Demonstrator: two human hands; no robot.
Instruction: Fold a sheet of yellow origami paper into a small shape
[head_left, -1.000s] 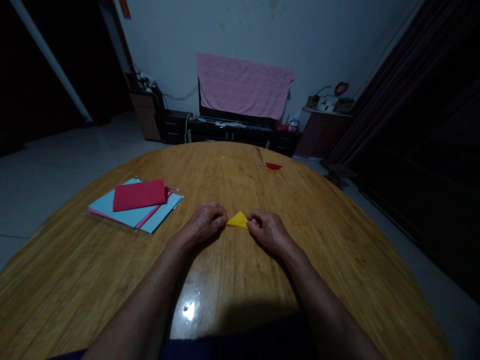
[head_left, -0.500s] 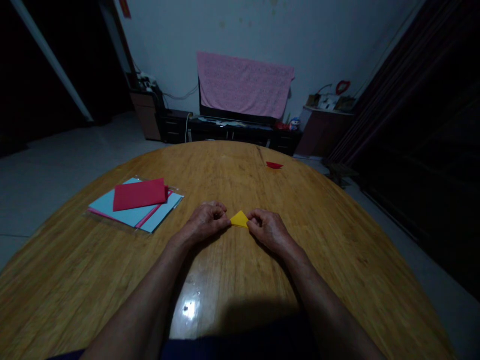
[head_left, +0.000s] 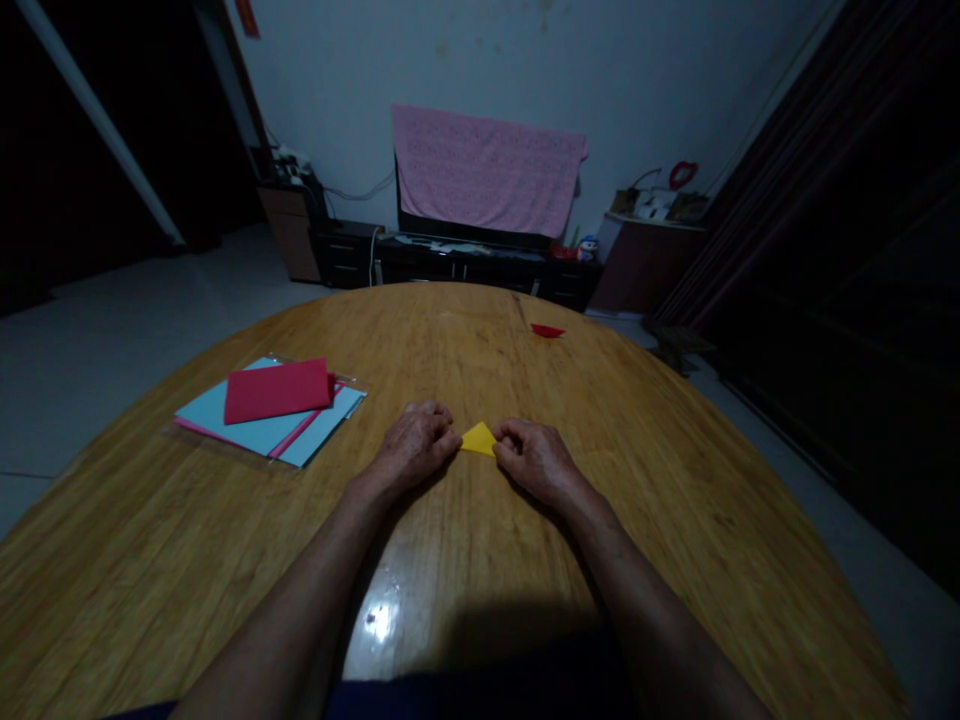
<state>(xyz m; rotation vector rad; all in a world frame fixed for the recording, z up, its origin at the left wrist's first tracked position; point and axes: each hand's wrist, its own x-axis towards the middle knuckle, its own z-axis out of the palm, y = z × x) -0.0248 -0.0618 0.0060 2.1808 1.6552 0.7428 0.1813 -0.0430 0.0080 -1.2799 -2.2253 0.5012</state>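
Observation:
A small yellow folded paper (head_left: 478,438), triangular with its tip pointing away from me, is held low over the wooden table (head_left: 465,340). My left hand (head_left: 418,443) pinches its left corner between thumb and fingers. At the right corner, my right hand (head_left: 536,458) grips the paper the same way, fingers curled. Both corners are partly hidden by my fingertips.
On the left lie light blue sheets (head_left: 259,428) in clear plastic, with a red folded paper (head_left: 277,391) on top. A small red folded piece (head_left: 547,330) sits near the far edge. Beyond stands a screen under a pink cloth (head_left: 487,170).
The fingers of my left hand have closed in slightly towards its thumb. The yellow paper and my right hand have hardly moved.

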